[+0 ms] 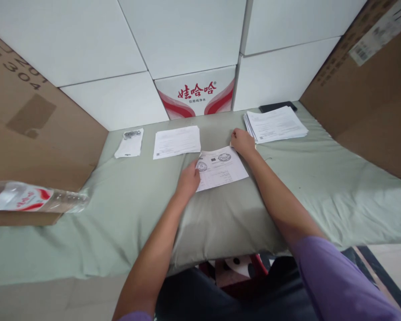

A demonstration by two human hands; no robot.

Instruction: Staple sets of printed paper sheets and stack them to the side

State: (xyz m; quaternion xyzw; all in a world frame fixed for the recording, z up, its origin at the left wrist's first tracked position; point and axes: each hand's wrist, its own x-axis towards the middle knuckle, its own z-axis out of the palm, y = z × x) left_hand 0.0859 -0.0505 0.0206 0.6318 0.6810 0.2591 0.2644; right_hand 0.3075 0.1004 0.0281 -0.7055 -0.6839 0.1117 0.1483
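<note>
A printed paper sheet (222,171) with round dark stamps lies in front of me on the green cloth. My left hand (189,179) is closed on its left edge, thumb on top. At the sheet's upper right corner my right hand (243,141) is curled into a pinch on the paper. Just beyond, to the left, is a flat pile of printed papers (177,140). A thicker stack of papers (276,125) sits to the right, near my right hand. A small white packet (130,143) with dark metal pieces at its top rests at the far left.
White boxes (197,93), one with red printing, form a wall behind the cloth (133,214). Cardboard boxes stand at left (47,120) and right (374,98). A clear plastic bottle (36,197) lies at the left. A black flat object (277,107) is partly under the right stack.
</note>
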